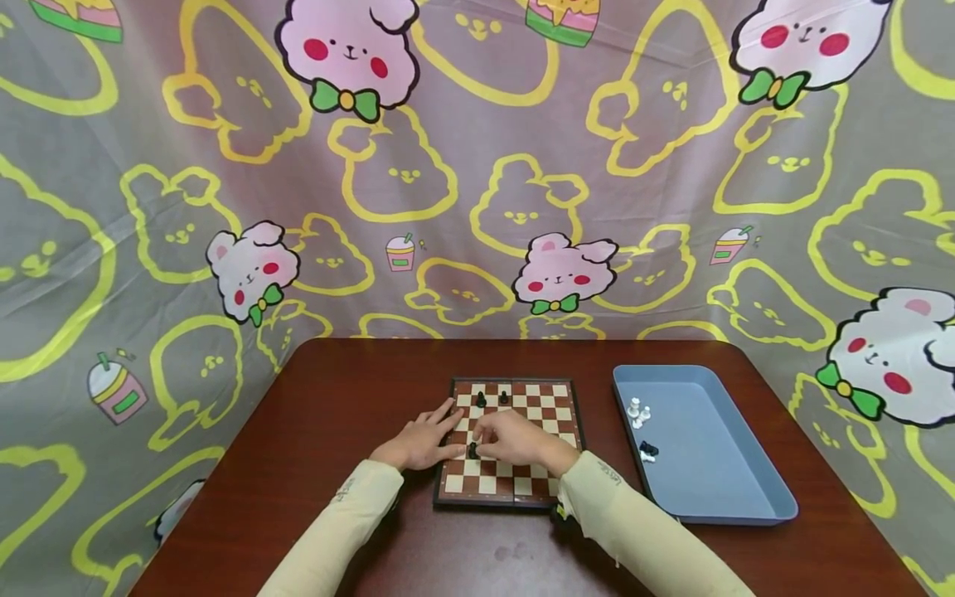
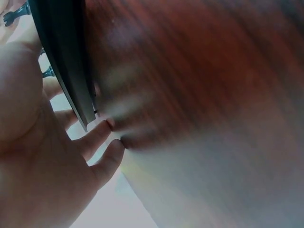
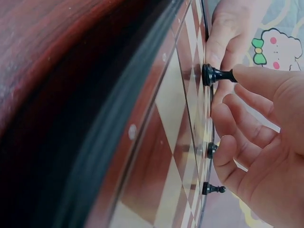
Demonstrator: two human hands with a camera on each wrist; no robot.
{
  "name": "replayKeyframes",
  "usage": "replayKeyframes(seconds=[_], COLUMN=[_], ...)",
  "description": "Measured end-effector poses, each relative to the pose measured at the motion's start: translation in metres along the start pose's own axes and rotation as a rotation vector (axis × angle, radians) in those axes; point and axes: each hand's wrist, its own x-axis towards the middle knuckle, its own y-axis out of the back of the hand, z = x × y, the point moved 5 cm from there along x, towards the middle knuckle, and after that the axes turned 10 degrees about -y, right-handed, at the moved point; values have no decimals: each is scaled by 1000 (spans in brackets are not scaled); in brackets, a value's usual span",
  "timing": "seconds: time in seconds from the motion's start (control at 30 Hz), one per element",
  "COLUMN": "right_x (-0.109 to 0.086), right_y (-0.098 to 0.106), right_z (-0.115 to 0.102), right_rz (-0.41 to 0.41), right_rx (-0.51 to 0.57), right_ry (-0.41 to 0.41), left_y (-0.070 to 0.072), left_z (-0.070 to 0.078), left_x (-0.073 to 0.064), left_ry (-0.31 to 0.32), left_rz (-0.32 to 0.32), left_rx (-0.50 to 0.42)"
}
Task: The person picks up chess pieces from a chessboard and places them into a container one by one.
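Now the right hand (image 1: 515,438) pinches a black chess piece (image 1: 472,451) by its top, upright on the left half of the board (image 1: 533,487); whether its base touches the squares, I can't tell. Just beside it, the left hand (image 1: 419,441) lies with fingers spread at the board's left edge, thumb near the held piece. Up by the far edge stand two more black pieces (image 1: 481,400), and rows of squares run from them to the right edge. Further right, a strip of brown table (image 1: 336,398) parts the board from a blue tray (image 1: 709,448), where white and black pieces (image 1: 634,407) bunch along the left wall. Leftward, wide wood stretches to the table's edge, and a patterned cloth (image 1: 448,207) hangs behind.
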Motion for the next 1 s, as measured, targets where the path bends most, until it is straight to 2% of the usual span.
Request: replayKeyframes(seconds=[0.5,1.0], right_x=[7,-7], right_y=[-8,4], right_z=[2,12], right_rz=[2,3], right_rx=[-25,-4], right_ry=[-19,-37], left_y=[1,0], left_z=[1,3], left_x=[-1,-1], left_ry=[-3,-10], left_rz=[0,1], left_rx=[3,-7])
